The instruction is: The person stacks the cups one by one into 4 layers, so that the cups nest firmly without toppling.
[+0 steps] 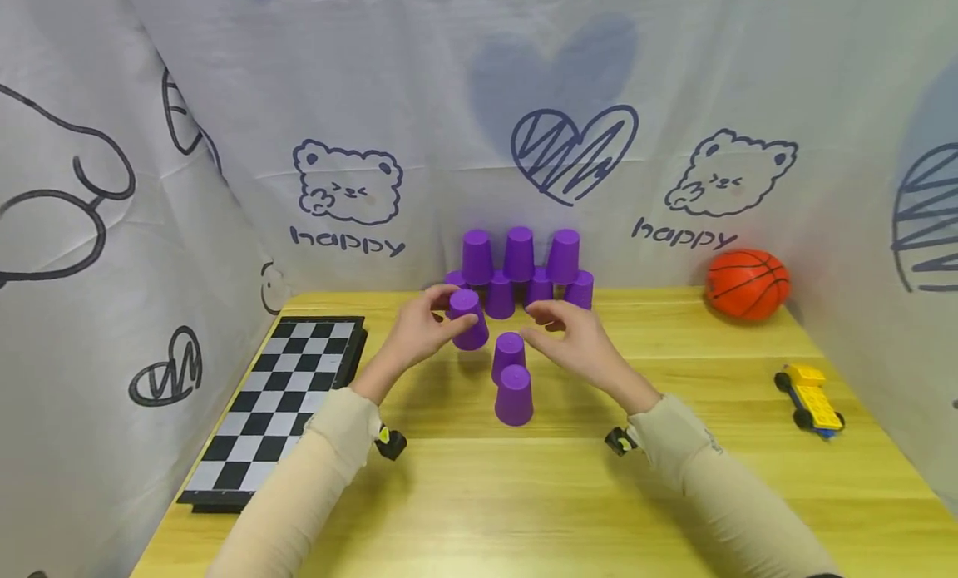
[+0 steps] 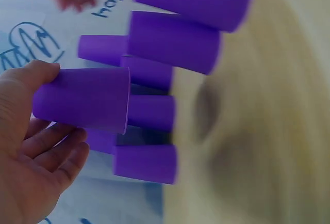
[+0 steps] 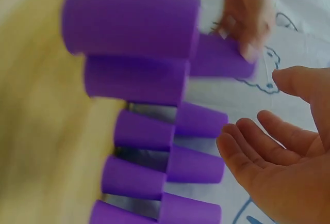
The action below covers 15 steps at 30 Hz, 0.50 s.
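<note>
My left hand (image 1: 422, 327) pinches an upside-down purple cup (image 1: 469, 322) between thumb and fingers, held tilted above the table. In the left wrist view the thumb lies along one side of this cup (image 2: 85, 100) and the fingers along the other. My right hand (image 1: 575, 338) hovers with fingers spread and nothing in its grasp, just right of two upside-down cups, a rear one (image 1: 509, 355) and a front one (image 1: 514, 397). Behind both hands stands a two-tier stack: three cups on top (image 1: 519, 255) over several lower cups (image 1: 500, 297), partly hidden by the left hand.
A folding checkerboard (image 1: 288, 387) lies on the wooden table (image 1: 479, 503) at the left. Toward the back right sits an orange ball (image 1: 748, 285), with a yellow toy car (image 1: 812, 402) nearer. A printed curtain (image 1: 449, 104) encloses the back and sides.
</note>
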Tool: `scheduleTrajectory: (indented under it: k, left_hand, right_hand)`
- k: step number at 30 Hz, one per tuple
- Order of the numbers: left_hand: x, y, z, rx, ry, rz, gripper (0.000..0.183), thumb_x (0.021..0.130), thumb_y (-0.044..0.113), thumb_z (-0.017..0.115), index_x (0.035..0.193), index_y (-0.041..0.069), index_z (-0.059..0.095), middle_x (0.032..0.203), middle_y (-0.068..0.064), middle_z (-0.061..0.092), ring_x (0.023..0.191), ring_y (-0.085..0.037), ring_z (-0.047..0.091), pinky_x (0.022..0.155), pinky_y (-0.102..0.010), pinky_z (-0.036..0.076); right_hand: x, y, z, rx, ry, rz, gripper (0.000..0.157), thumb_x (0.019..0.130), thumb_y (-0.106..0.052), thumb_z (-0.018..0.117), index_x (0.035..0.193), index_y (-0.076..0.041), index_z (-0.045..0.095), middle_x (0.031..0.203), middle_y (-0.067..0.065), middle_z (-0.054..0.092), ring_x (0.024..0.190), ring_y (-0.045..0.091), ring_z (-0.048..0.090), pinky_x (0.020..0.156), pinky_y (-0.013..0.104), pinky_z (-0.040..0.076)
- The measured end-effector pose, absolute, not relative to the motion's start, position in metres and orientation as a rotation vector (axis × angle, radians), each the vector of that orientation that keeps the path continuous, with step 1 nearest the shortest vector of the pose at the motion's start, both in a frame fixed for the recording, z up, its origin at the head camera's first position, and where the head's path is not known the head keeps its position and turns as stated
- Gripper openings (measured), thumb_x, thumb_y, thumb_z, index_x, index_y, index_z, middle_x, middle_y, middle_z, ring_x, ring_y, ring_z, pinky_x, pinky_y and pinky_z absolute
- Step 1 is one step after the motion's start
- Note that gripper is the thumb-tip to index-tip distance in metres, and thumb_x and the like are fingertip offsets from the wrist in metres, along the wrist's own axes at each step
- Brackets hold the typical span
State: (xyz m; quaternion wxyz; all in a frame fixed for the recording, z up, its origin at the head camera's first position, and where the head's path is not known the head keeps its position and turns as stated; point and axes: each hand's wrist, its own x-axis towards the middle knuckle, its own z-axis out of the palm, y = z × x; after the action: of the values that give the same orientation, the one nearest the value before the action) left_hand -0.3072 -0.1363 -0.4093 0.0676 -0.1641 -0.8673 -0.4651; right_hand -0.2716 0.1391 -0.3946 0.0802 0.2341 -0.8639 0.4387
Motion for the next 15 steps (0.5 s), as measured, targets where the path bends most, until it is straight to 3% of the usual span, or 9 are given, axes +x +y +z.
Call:
scheduleTrajectory:
  k: [15]
  left_hand:
    - [-0.351, -0.106, -0.342, -0.35, -2.437, -1.491, 0.057, 0.089, 0.032, 0.086, 0.135, 0.004, 0.067, 0.122, -0.017, 0.075, 0.111, -0.03, 0.072, 0.097, -0.042, 0.061]
  right_hand:
    - [-0.235, 0.138, -0.441, 0.773, -2.683, 1.304, 0.046, 0.094, -0.031, 0.08, 0.131, -0.005, 0.071, 0.125, 0.011, 0.075, 0.113, 0.033, 0.07, 0.097, 0.045, 0.062]
